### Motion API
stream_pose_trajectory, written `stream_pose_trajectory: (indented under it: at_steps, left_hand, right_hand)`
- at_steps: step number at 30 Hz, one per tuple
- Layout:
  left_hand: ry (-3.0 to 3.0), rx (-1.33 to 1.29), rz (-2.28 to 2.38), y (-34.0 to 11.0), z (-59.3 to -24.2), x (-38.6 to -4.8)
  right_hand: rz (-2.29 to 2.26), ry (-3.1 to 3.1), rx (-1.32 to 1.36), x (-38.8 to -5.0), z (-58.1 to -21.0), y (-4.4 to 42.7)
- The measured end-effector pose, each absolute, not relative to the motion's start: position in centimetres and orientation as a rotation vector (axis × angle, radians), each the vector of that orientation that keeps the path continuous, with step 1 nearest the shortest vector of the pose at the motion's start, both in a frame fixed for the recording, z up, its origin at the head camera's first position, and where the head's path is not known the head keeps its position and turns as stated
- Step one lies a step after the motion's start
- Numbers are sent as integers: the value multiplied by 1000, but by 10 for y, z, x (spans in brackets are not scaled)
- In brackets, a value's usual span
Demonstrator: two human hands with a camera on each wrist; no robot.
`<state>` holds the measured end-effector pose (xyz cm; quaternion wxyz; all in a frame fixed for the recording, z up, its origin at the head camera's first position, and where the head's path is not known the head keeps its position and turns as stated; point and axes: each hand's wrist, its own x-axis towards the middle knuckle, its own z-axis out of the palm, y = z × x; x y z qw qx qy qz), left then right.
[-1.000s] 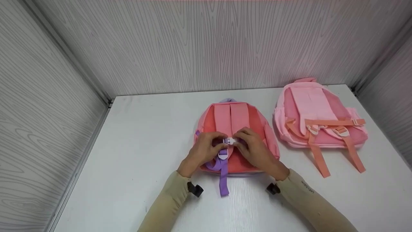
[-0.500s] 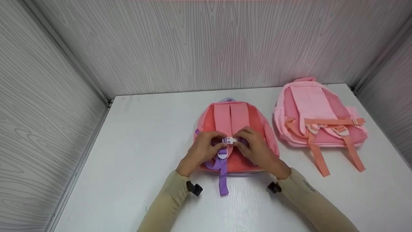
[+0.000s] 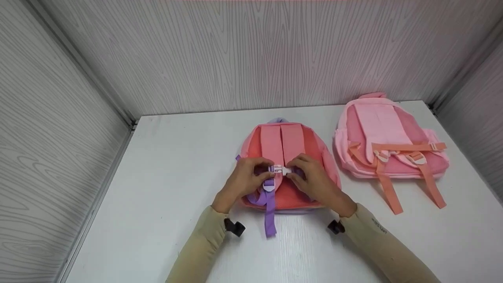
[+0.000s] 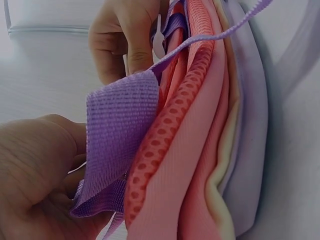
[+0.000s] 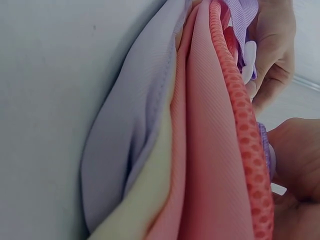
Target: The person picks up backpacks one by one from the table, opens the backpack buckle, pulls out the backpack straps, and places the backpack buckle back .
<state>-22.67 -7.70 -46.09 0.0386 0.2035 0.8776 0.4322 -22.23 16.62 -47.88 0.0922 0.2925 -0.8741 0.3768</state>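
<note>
A coral backpack (image 3: 291, 135) lies with its shoulder straps facing up. Over its middle, the left hand (image 3: 240, 179) pinches the left half of a white buckle (image 3: 278, 169) on purple webbing. Opposite it, the right hand (image 3: 316, 182) pinches the right half (image 3: 286, 171). The two halves stand end to end, partly pulled apart; whether they still touch cannot be told. A purple strap (image 3: 270, 216) hangs from a white adjuster below the left fingers. In the left wrist view, wide purple webbing (image 4: 120, 120) partly hides the left hand (image 4: 40, 175).
To the right lies a light pink backpack (image 3: 383, 122) with orange straps (image 3: 389, 192) hanging toward the front. Both bags rest on a white table (image 3: 177, 157), bordered by grey wood-grain panels (image 3: 235, 55) at the back and sides.
The left hand has shifted slightly left, drawing its buckle half away from the right one, so the buckle looks longer. The purple strap moved left with it. The right hand has barely moved.
</note>
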Motion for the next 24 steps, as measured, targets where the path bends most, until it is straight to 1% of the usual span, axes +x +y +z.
stream_pose_trajectory:
  at_steps: [18,24]
  left_hand:
    - [2706,640,1284,-75,-464,-227]
    - [2718,691,1301,-75,-464,-228]
  right_hand:
    - [1126,-2646,890,-220,-481,162]
    - [1154,-2614,899,-222,-481,160]
